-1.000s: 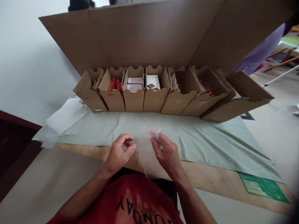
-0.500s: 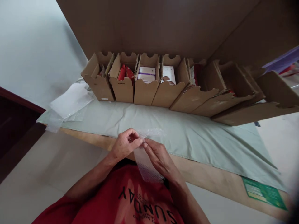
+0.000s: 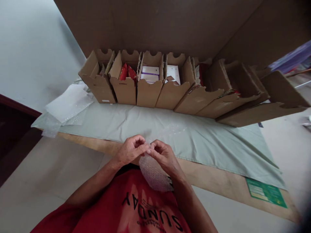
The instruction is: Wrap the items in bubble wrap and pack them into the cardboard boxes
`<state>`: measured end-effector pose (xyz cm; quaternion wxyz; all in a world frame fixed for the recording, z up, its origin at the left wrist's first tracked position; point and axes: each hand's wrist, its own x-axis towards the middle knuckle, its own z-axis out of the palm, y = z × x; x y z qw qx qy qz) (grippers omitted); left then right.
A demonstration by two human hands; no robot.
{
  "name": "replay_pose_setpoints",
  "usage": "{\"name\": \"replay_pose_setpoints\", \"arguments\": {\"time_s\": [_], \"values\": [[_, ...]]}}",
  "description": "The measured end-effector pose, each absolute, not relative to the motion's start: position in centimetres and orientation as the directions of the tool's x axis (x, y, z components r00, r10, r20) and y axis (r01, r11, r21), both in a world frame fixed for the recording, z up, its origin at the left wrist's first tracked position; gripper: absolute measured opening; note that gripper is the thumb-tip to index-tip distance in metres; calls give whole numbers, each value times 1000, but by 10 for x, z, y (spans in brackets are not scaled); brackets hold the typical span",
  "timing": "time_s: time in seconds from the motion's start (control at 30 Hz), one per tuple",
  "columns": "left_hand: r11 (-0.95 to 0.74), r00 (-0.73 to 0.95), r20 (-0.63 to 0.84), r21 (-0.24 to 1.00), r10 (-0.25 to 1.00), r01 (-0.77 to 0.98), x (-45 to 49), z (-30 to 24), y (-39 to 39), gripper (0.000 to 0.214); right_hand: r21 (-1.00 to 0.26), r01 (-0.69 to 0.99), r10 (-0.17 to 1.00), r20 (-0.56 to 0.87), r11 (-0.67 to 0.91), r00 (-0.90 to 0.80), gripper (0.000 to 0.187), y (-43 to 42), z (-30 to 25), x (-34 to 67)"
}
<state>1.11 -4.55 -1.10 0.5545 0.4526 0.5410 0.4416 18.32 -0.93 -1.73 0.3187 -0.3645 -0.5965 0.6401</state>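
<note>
A clear bubble-wrap pouch (image 3: 154, 174) hangs over the table's near edge, above my red shirt. My left hand (image 3: 130, 150) and my right hand (image 3: 162, 155) meet at its top edge, fingertips touching. Both hands are closed in a pinch on the pouch's rim. Whether anything lies inside the pouch I cannot tell.
A pale green cloth (image 3: 194, 136) covers the wooden table (image 3: 218, 184). A row of several open cardboard bins (image 3: 145, 92) with red and white packets stands at the back, under a large cardboard flap (image 3: 170, 26). Loose plastic bags (image 3: 68, 103) lie at left. A green card (image 3: 266, 192) lies at right.
My hands came together from apart and now pinch the pouch's top edge. The pouch has dropped lower toward my shirt and bunched up. My view has tilted down slightly.
</note>
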Motion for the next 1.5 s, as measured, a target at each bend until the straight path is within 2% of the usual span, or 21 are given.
{"name": "replay_pose_setpoints", "arguments": {"time_s": [0.1,0.23,0.37,0.47,0.53,0.63,0.7,0.73,0.8,0.87,0.93,1.03,1.13,1.27,1.4,1.5], "values": [[218,-13,-220,970,975,-112,9,-11,-43,26,-986,-46,858,-118,-162,-500,36,-7,-16,195],[241,-161,-299,922,941,-303,-6,-17,-39,23,-995,-15,918,-83,-96,-387,37,13,-9,226],[335,-172,-429,852,887,-403,-19,-31,-43,25,-984,171,954,5,59,-300,35,56,-1,260],[430,-83,-503,804,860,-412,-9,-46,-55,27,-910,345,937,109,228,-333,29,95,-4,264],[492,-6,-536,777,844,-393,6,-53,-65,28,-816,462,900,150,347,-410,22,120,-9,254],[562,165,-537,785,827,-261,25,-57,-79,28,-637,580,817,144,509,-559,12,149,-18,228],[518,212,-489,847,846,-115,28,-52,-83,25,-579,600,795,146,551,-589,3,162,-21,215],[464,192,-449,885,873,-41,25,-48,-82,23,-574,604,800,164,553,-578,10,166,-22,212],[337,72,-345,936,936,106,12,-38,-74,21,-562,615,817,221,554,-533,24,165,-23,217],[235,-92,-218,934,972,270,-8,-28,-59,21,-539,638,833,290,549,-471,27,151,-26,237],[153,-237,-50,887,970,435,-32,-22,-37,22,-533,664,850,351,526,-392,25,122,-32,268],[108,-319,130,768,939,631,-67,-27,0,23,-560,697,885,387,448,-259,29,57,-49,311],[210,-347,82,659,934,722,-91,-42,37,36,-591,709,915,344,385,-210,31,-19,-66,324],[275,-349,15,585,937,763,-97,-59,73,58,-570,706,907,274,421,-320,45,-83,-84,290],[246,-297,6,541,955,804,-86,-57,82,56,-526,728,898,278,440,-342,21,-81,-94,269],[226,-287,27,546,958,807,-80,-50,68,56,-514,717,881,301,471,-364,23,-67,-91,277]]}}
